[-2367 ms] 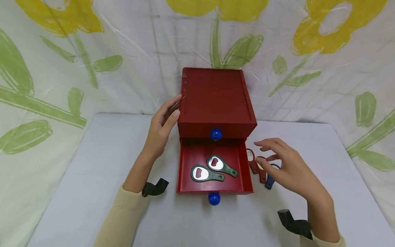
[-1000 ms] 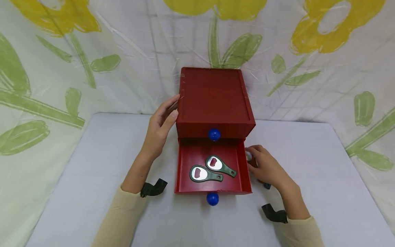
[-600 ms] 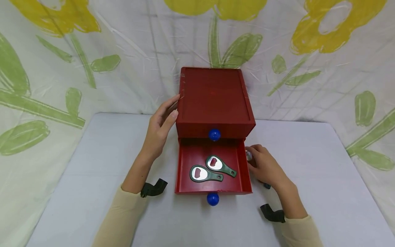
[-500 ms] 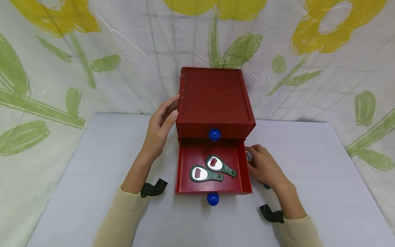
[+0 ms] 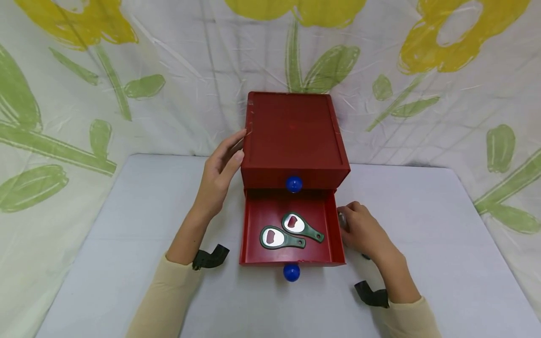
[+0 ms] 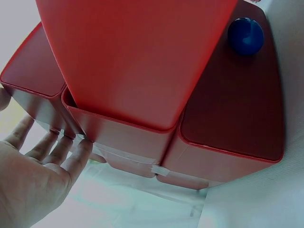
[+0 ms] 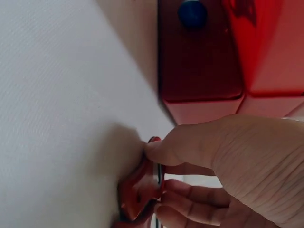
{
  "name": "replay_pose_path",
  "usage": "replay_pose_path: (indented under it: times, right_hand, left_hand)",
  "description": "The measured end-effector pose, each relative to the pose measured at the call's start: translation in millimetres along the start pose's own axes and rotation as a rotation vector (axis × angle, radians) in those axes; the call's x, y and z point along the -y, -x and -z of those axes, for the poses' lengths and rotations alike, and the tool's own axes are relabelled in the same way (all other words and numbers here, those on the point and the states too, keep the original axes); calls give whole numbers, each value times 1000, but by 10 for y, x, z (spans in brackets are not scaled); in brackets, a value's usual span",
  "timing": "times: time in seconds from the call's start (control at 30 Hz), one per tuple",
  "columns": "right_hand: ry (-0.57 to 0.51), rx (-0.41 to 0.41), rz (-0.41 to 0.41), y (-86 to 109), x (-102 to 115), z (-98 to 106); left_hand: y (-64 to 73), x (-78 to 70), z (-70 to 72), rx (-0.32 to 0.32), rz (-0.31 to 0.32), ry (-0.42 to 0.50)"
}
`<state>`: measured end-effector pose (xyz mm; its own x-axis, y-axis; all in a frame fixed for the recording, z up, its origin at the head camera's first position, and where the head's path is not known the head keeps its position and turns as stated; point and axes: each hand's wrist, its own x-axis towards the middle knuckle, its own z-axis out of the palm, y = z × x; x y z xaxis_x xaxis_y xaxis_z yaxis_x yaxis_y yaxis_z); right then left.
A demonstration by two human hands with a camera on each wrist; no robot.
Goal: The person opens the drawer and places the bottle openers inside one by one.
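Note:
A red drawer cabinet (image 5: 293, 134) with blue knobs stands mid-table, its middle or lower drawer (image 5: 262, 204) pulled out. Inside the drawer lie two green-rimmed bottle openers, a left one (image 5: 291, 241) and a right one (image 5: 313, 232). My left hand (image 5: 214, 180) rests its extended fingers against the cabinet's left side. Beside the drawer's right wall, my right hand (image 5: 365, 231) pinches a red bottle opener (image 7: 140, 192) between thumb and fingers; in the head view that hand mostly hides it. Another red piece (image 7: 124, 223) shows just below it in the right wrist view.
A dark tip (image 5: 366, 256) of another opener peeks out under my right hand. The drawer's blue knob (image 5: 291, 272) juts toward me. A flower-printed cloth (image 5: 177, 94) hangs behind the white table (image 5: 127, 263).
From hovering over the openers at the right, my right hand has come down and left and taken hold of a red one. Lately its wrist has turned slightly. My left hand stays put.

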<state>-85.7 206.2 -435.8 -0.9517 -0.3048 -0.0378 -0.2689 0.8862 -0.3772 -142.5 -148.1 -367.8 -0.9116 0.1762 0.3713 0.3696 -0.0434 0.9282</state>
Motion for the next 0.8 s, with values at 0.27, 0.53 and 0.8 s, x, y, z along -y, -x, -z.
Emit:
replay_pose_path:
  times: [0.27,0.53,0.8]
  right_hand:
    - [-5,41,-40,11,54,24]
    - [23,99,-91,7,84,1]
    - [5,97,-35,16,52,8]
  left_hand:
    - [-3,0,12,11,-17,-29]
    - [2,-3,13,11,-38,-55]
    - [-7,-39,6,16,-29,-59]
